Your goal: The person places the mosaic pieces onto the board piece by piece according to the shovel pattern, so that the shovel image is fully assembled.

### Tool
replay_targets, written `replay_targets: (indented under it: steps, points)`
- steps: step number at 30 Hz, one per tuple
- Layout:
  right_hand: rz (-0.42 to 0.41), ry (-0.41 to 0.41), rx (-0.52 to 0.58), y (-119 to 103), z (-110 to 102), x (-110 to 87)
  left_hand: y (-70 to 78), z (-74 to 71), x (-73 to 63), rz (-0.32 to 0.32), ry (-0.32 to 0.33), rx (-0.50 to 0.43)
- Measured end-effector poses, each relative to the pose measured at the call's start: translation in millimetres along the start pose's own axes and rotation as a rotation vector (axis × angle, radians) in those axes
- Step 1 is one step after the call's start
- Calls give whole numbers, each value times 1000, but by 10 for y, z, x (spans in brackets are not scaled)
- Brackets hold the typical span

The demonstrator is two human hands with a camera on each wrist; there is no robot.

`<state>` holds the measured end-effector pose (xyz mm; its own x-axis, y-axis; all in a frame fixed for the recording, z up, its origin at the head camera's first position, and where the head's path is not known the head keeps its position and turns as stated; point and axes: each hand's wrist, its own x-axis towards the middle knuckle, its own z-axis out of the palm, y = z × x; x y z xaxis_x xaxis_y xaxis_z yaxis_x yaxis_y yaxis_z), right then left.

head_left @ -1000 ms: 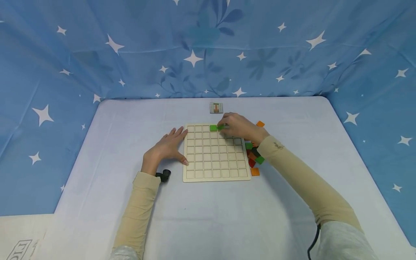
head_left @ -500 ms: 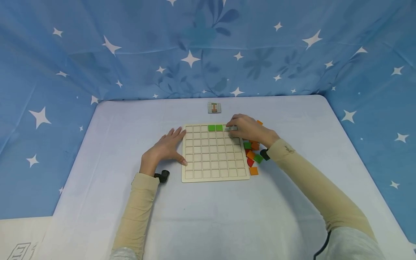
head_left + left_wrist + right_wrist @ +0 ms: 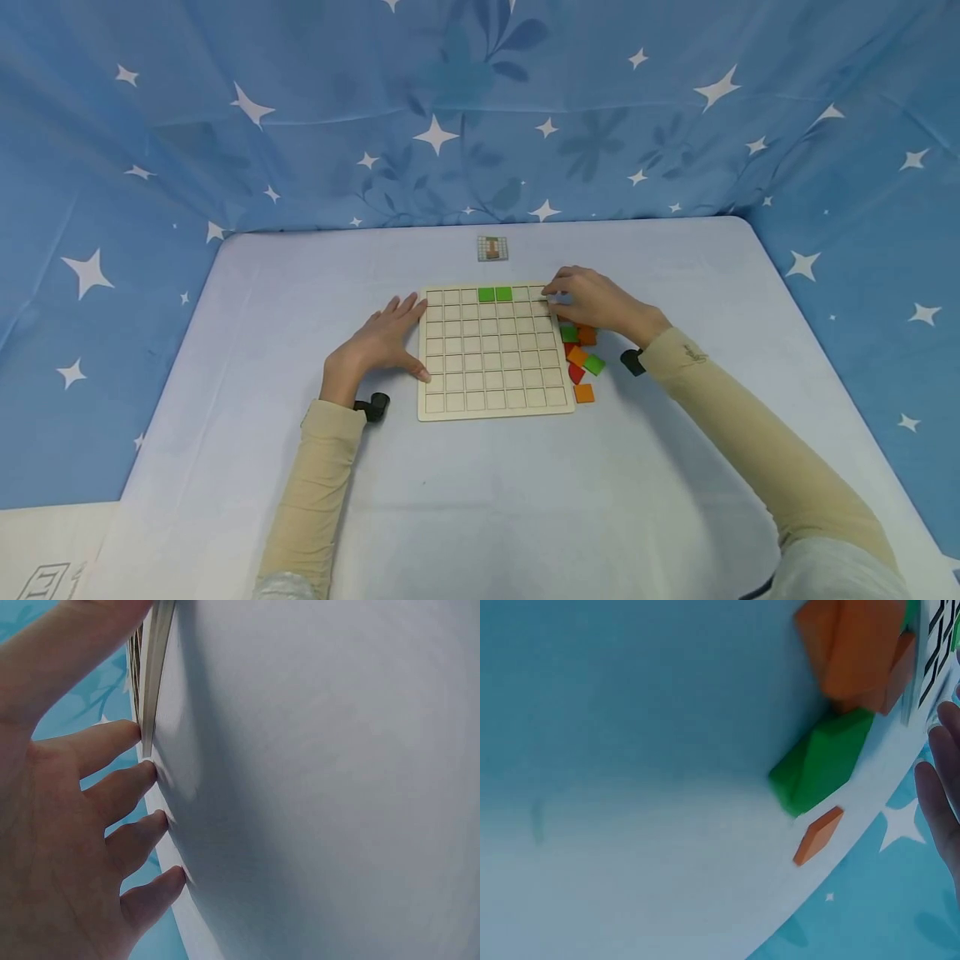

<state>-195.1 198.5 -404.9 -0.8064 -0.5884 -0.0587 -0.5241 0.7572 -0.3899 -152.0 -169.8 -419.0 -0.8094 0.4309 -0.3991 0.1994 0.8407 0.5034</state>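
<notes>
Grid board (image 3: 484,344), pale and ruled into square cells, lies flat on the white tabletop (image 3: 465,500) between the 2 hands. In its top row sit 2 green squares (image 3: 487,294), side by side, with 3 bare cells to their left. The left hand (image 3: 378,342) is spread wide, thumb and fingertip touching the board's left edge. The right hand (image 3: 596,300) is bent and narrow at the top right corner; I cannot tell whether its fingertips hold anything. Loose pieces gather along the board's right edge, among them a green piece (image 3: 594,364), a red piece (image 3: 576,373) and, lowest, an orange square (image 3: 584,393). Beyond the board lies a small card (image 3: 492,248) printed with a grid and an orange-brown figure shaped like a capital I, green at its top. At the lower left corner, a boxed dark marking (image 3: 45,582) is cut off by the frame and cannot be read. The right sleeve (image 3: 720,408) bears a small dark motif (image 3: 693,354) near the cuff, too small to make out.
</notes>
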Motion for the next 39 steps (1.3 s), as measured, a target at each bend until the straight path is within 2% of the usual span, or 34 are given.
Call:
replay_targets:
  steps: [12,20,27,39]
  points:
    - [86,7,8,145,-16,-241,36,17,16,1,-2,1]
    - [108,16,17,234,-7,-369,41,21,23,5,0,5]
    - [91,36,7,280,-23,-463,28,19,24,6,2,-1]
    - [132,13,13,313,-42,-541,7,1,7,5,-5,-9]
